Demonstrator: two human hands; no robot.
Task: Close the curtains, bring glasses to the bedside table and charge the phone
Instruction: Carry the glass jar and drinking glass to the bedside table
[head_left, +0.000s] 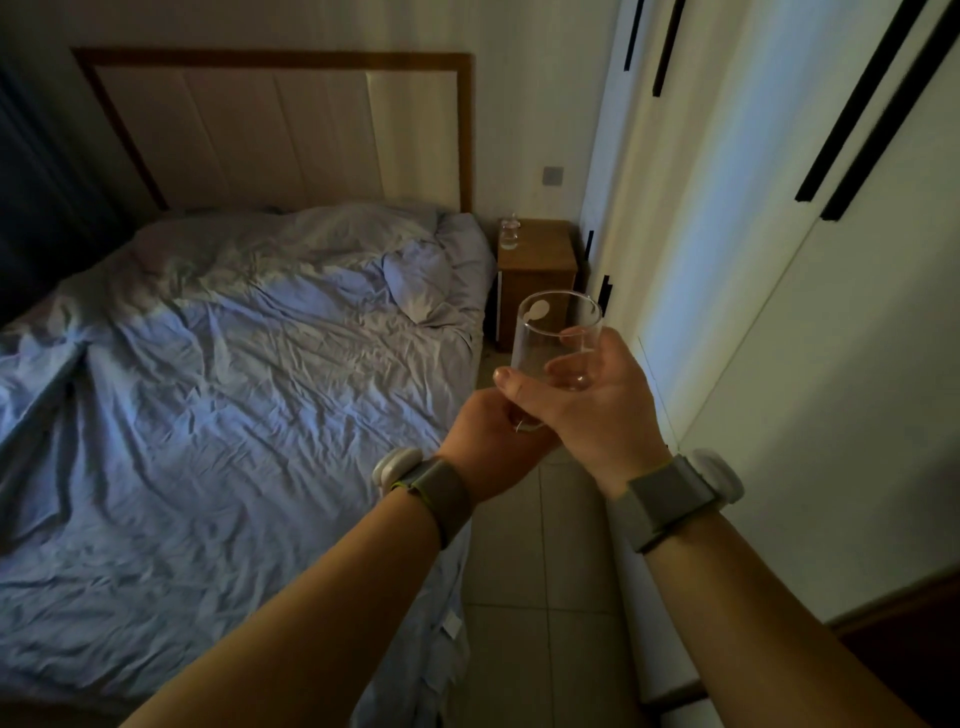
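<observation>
A clear drinking glass (556, 338) is held upright in front of me, above the floor strip beside the bed. My right hand (597, 410) wraps its fingers and thumb around the glass's lower half. My left hand (485, 441) grips the glass at its base, partly hidden behind the right hand. The wooden bedside table (540, 260) stands further ahead against the wall, with another glass vessel (510, 234) on its left rear corner. Dark curtains (36, 208) hang at the far left. No phone is visible.
A bed (234, 364) with crumpled blue sheets and a pillow (415, 280) fills the left. White wardrobe doors (779, 260) with black handles line the right. A narrow tiled floor strip (519, 545) runs between bed and wardrobe toward the table. A wall socket (552, 175) sits above the table.
</observation>
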